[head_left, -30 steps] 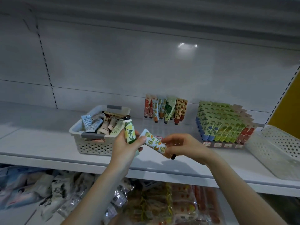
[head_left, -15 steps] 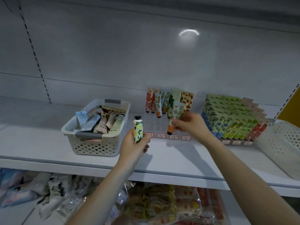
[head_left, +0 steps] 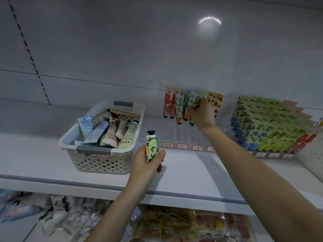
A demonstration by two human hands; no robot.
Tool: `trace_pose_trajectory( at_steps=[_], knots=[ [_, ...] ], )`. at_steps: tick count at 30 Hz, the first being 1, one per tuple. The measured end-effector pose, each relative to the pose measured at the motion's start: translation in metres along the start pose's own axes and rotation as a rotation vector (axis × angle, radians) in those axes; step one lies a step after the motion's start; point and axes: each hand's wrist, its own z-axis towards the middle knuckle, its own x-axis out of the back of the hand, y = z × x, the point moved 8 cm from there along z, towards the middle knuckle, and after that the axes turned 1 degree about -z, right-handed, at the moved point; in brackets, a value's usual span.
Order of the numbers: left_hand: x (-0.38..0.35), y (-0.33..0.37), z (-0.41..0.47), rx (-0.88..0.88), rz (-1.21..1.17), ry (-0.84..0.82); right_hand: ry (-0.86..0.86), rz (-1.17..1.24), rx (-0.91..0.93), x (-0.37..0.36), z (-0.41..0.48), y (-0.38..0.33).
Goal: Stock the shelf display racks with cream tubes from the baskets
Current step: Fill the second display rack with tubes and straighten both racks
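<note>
Right hand (head_left: 201,116) pinched a green-patterned tube (head_left: 193,100), cap down, at the back row of the clear rack (head_left: 183,135), center-right of frame. It was held upright, probably so it slots in beside the standing tubes (head_left: 172,105). Left hand (head_left: 148,165) was wrapped around a yellow-flower tube (head_left: 150,147), black cap up, parked low center over the shelf (head_left: 52,154); likely next in line. Basket (head_left: 103,163) of loose tubes sat left of center, just beside the left hand, a short reach. Room: the rack was open from the back row down to the price labels (head_left: 182,146), with many free slots. Full rack (head_left: 272,126) sat at right, near the right forearm but apart. Back wall was close behind the row, so little room to overshoot.
</note>
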Motion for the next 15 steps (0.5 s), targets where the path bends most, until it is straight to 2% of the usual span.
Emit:
trace_pose_trajectory(
  at_steps=[8,15],
  knots=[
    [0.001,-0.009,0.003,0.005,0.013,0.001,-0.03,-0.084,-0.01,-0.019,0.005,0.017],
    [0.003,-0.012,0.003,0.019,0.035,0.002,-0.035,-0.108,0.02,-0.008,0.003,0.0]
  ],
)
